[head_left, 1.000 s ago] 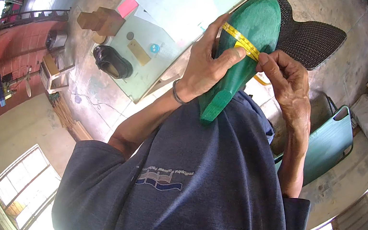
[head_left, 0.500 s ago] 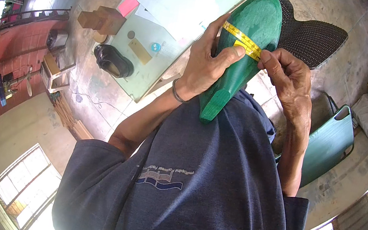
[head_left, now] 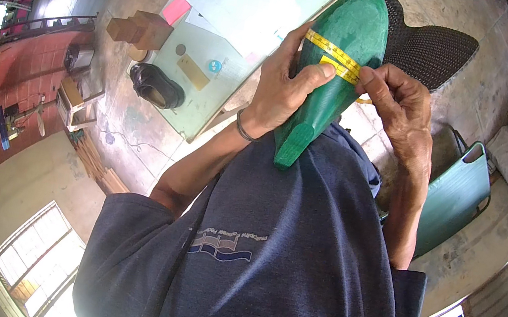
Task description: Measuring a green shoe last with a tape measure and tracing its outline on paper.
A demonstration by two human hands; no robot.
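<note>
A green shoe last (head_left: 350, 23) is held up in front of my chest, its broad end away from me and its narrow end by my shirt. Round its wide part runs a yellow tape measure (head_left: 333, 52). My left hand (head_left: 286, 87) wraps the last from the left, its thumb pressing the tape's short end onto the top face. Thumb and forefinger of my right hand (head_left: 400, 109) pinch the tape at the last's right edge. The tape's underside course is hidden behind the last.
Left of my hands stands a glass-topped table (head_left: 191, 111) with white paper sheets (head_left: 239, 5), a black shoe (head_left: 156, 86) and a tan strip (head_left: 193, 72). Brown blocks (head_left: 148, 30) sit at its edge. A black mesh chair (head_left: 433, 51) is beyond; a green chair (head_left: 460, 193) stands right.
My right hand has shifted very slightly, and a bit of yellow tape now shows below its fingertips. My left hand, the last and the tape round it stay almost the same.
</note>
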